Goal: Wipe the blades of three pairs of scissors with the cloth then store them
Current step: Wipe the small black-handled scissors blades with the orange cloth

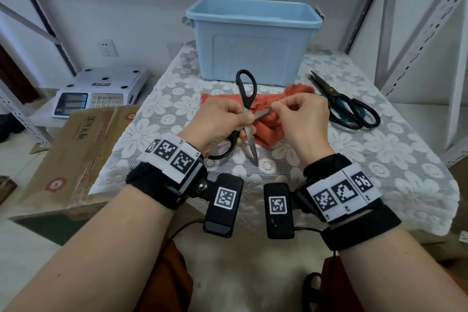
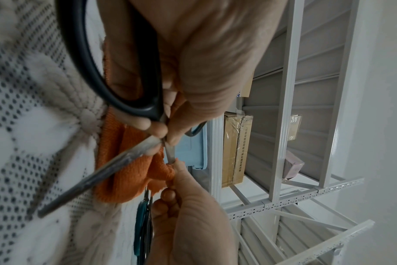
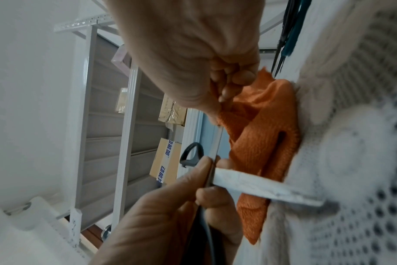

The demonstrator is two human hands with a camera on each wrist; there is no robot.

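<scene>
A pair of black-handled scissors (image 1: 247, 88) is spread wide open above the lace-covered table (image 1: 379, 149). My left hand (image 1: 236, 118) grips them at the pivot, one blade (image 2: 102, 172) pointing down toward me. The other blade (image 3: 218, 141) points right, and my right hand (image 1: 277, 107) pinches the orange cloth (image 1: 268, 132) around its tip. The rest of the cloth (image 3: 261, 136) lies bunched on the table under the hands. A teal-handled pair of scissors (image 1: 347, 106) lies shut on the table to the right. A light blue storage bin (image 1: 253, 40) stands open behind the cloth.
A white weighing scale (image 1: 101, 91) sits on a low shelf to the left, with a flat cardboard box (image 1: 83, 144) leaning at the table's left edge. Grey metal shelving (image 1: 417, 45) rises on the right. Boxes (image 2: 236, 148) fill shelves behind.
</scene>
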